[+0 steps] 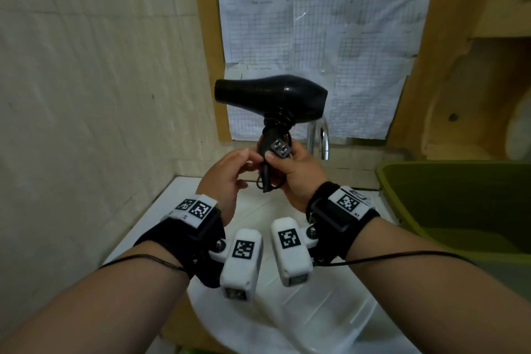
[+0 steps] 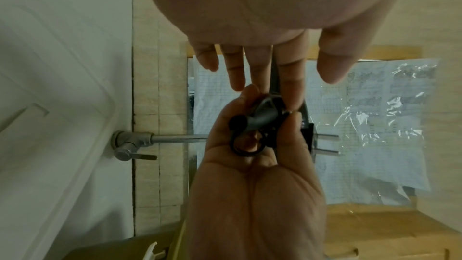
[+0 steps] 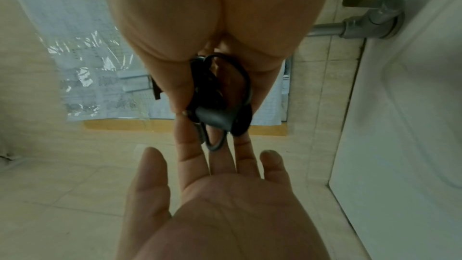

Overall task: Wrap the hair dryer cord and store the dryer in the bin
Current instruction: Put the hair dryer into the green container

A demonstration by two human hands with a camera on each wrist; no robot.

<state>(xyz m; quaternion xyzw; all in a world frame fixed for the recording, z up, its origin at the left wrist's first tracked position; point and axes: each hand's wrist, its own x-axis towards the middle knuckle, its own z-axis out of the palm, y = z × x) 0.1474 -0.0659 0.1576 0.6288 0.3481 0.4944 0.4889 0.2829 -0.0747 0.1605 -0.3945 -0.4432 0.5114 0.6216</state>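
Fingers [image 1: 298,152] of the right hand [image 1: 296,172] curl round the handle of the black hair dryer [image 1: 270,95], thumb pressed on the front beside the plug [image 1: 280,148], so this hand grips the dryer upright above the white sink [image 1: 161,210]. The dryer's barrel lies level, nozzle to the left, with the cord [image 1: 280,118] wound in coils round the top of the handle and a short loop hanging out below the fist. The left hand [image 1: 227,178] comes in from the left with its palm turned toward the right hand; its fingers [image 3: 192,157] are straight and slightly spread, the tips touching the cord loop and the underside of the handle without closing on them. Both forearms reach forward side by side, wrists close together and raised in front of the chest. A green bin [image 1: 459,204] stands to the right of the sink, well apart from the dryer. A metal tap [image 1: 323,138] rises behind the right hand.
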